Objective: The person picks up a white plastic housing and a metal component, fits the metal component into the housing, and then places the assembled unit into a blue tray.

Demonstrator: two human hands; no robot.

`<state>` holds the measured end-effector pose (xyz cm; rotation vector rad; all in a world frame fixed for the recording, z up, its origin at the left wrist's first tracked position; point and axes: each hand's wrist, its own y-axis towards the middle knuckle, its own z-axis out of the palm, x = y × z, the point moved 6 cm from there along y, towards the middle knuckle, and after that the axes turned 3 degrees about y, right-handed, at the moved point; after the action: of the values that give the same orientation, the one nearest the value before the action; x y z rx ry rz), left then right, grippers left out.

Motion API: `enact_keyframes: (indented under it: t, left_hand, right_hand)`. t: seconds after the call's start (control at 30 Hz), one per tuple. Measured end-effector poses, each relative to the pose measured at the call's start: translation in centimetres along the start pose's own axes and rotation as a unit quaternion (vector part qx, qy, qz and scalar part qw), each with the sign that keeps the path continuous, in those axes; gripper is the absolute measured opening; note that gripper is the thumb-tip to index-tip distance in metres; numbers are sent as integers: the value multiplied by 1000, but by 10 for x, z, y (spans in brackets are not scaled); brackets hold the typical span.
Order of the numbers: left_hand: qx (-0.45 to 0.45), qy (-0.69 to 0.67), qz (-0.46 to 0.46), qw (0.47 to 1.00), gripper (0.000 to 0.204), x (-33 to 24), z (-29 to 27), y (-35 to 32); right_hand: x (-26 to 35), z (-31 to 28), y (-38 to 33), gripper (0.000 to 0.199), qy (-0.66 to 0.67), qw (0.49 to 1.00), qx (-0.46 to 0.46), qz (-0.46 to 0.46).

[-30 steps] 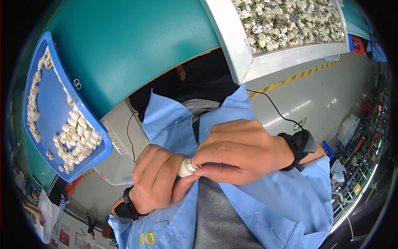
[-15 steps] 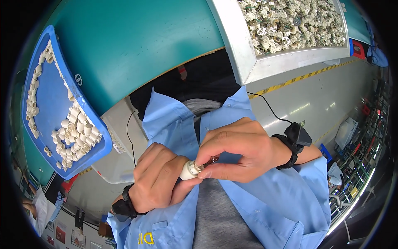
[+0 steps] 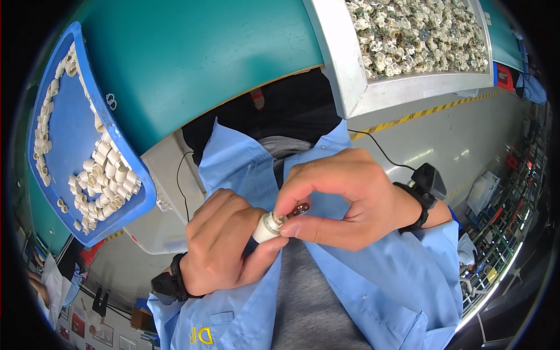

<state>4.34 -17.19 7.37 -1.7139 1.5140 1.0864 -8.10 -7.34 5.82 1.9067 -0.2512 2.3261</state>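
My left hand (image 3: 221,245) is closed around a small white cylindrical shell (image 3: 266,230), which tilts toward the upper right in front of my chest. At its upper end sits a pale insert with metallic bits (image 3: 276,219). Thumb and forefinger of my right hand (image 3: 344,198) pinch this insert from both sides, the thumb tip close to the shell's rim. A glossy dark brown piece (image 3: 301,209) shows between those two fingers; how it joins the insert is hidden. The other fingers of my right hand are curled behind.
A blue tray (image 3: 119,135) on the left holds many white cylindrical shells. Two white rings (image 3: 111,101) lie on the green table (image 3: 198,58). At upper right, a metal tray (image 3: 420,89) is full of white pieces with metal parts. A black cable (image 3: 382,149) runs near my right wrist.
Both hands have shifted slightly, still on the shell and insert. More of the brown piece shows between my right fingers. The whole view has moved a little.
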Motion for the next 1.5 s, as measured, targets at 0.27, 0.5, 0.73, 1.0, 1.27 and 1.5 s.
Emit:
enact_keyframes:
  t: [0.27,0.5,0.73,1.0,1.27,1.5]
  left_hand:
    - [-15,25,-18,999,27,4,1,0]
    - [-33,26,-4,999,28,4,0,-1]
    - [-35,20,2,999,29,4,0,-2]
    - [-49,30,4,998,29,6,-1,-2]
    - [-26,-128,-63,989,28,17,-2,-4]
    - [-43,-168,-60,983,28,17,-1,-3]
  right_hand:
    - [-3,0,5,14,-24,998,25,60]
    - [-14,10,-9,17,24,999,-45,11]
    - [-14,14,-14,17,38,996,-80,-18]
    - [-19,16,-12,18,58,994,-88,-4]
    - [-14,1,1,24,142,987,5,69]
    - [-11,-1,6,29,87,996,15,31]
